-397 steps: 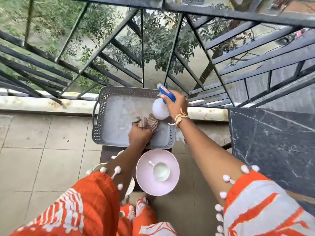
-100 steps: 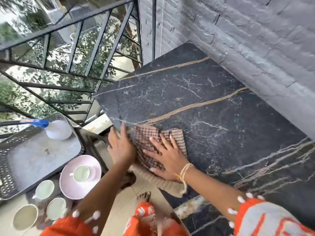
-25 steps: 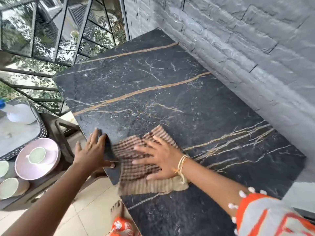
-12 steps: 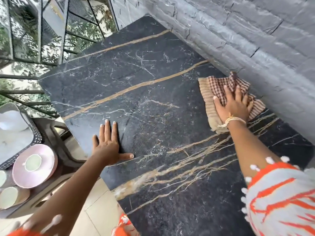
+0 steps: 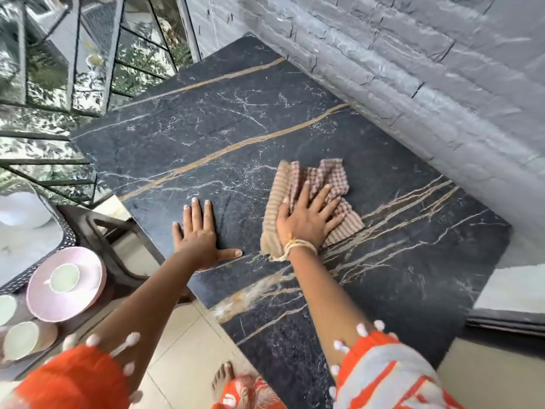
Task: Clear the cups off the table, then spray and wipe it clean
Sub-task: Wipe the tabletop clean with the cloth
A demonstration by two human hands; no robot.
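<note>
The black marble table (image 5: 224,119) with gold veins fills the middle of the view. My right hand (image 5: 306,216) presses flat, fingers spread, on a brown checked cloth (image 5: 330,178) near the table's centre. My left hand (image 5: 197,234) rests flat on the bare marble near the left edge, holding nothing. Off the table at lower left, a pale cup (image 5: 63,277) sits on a pink plate (image 5: 56,302), with two more cups, one at the frame's left edge (image 5: 6,308) and one on its side (image 5: 23,339). The spray bottle is only a white blur at the left border.
A grey brick wall (image 5: 413,69) runs along the table's far right side. Metal railing (image 5: 73,54) with greenery behind it stands at upper left. A grey tray (image 5: 29,240) and a dark stool frame (image 5: 112,246) sit left of the table. Beige floor tiles (image 5: 182,343) lie below.
My right hand has dragged the cloth from beside the wall back toward the table's centre. My left hand has stayed flat in the same spot on the marble.
</note>
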